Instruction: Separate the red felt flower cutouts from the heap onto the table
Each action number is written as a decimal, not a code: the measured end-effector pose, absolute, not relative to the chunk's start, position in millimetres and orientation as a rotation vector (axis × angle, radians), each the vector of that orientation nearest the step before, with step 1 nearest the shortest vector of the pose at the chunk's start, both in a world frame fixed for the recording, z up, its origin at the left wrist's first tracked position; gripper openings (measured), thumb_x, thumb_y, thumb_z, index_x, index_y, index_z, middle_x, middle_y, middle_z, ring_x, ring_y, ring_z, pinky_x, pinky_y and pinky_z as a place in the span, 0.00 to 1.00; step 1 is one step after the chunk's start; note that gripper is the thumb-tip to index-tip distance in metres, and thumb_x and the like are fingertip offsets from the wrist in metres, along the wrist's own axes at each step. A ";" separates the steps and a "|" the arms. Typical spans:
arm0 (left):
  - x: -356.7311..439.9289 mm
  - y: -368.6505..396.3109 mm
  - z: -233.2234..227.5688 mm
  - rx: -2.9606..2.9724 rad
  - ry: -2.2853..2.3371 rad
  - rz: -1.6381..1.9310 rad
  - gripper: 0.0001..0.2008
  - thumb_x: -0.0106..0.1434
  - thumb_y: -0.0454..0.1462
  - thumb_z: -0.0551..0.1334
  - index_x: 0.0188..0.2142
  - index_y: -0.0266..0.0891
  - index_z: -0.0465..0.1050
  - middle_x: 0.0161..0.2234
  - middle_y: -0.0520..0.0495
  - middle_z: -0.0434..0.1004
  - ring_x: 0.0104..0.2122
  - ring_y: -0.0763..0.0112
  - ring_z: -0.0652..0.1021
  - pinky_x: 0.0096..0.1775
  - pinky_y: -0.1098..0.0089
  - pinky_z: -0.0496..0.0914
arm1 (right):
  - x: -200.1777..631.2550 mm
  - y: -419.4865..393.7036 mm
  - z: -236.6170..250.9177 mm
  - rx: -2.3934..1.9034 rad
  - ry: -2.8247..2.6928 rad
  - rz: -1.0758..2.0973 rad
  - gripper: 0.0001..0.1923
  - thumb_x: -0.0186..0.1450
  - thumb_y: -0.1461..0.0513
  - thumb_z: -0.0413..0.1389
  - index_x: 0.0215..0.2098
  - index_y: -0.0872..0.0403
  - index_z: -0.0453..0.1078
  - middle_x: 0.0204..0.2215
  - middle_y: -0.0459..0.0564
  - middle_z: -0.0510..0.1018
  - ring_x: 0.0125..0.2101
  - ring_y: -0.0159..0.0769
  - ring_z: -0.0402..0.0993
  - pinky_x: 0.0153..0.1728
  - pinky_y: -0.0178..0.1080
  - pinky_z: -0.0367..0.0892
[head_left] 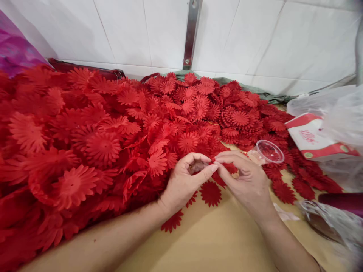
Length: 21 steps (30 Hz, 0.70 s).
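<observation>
My left hand and my right hand meet at their fingertips over the front edge of a big heap of red fabric flower petals. Both hands pinch a red petal piece between thumbs and forefingers; most of it is hidden under my right fingers. Loose flat petals lie on the tan table just below my hands. A small clear plastic cup lies on its side to the right of my right hand.
A red and white carton and clear plastic bags sit at the right. Another clear bag and a dark red tube lie at the right edge. White tiled wall with a metal strip stands behind.
</observation>
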<state>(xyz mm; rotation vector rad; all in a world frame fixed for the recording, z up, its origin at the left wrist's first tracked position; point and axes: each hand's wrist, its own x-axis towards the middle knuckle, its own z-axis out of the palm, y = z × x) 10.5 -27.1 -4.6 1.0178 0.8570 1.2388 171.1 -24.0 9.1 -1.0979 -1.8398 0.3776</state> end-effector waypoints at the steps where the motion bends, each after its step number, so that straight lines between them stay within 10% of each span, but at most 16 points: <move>1: 10.8 -26.7 -5.1 1.010 0.875 1.253 0.10 0.58 0.38 0.71 0.37 0.37 0.74 0.33 0.51 0.78 0.32 0.75 0.76 0.38 0.74 0.71 | 170.9 -24.3 9.1 -1.097 -1.851 0.372 0.04 0.68 0.65 0.59 0.37 0.51 0.76 0.36 0.48 0.81 0.39 0.35 0.78 0.44 0.39 0.74; 21: 11.0 -21.5 -9.2 1.000 1.048 1.360 0.06 0.59 0.37 0.66 0.33 0.38 0.70 0.29 0.54 0.71 0.29 0.76 0.68 0.33 0.75 0.64 | 179.7 -14.3 -8.3 -1.141 -1.183 0.885 0.03 0.63 0.60 0.63 0.33 0.50 0.75 0.36 0.47 0.81 0.37 0.35 0.76 0.41 0.38 0.70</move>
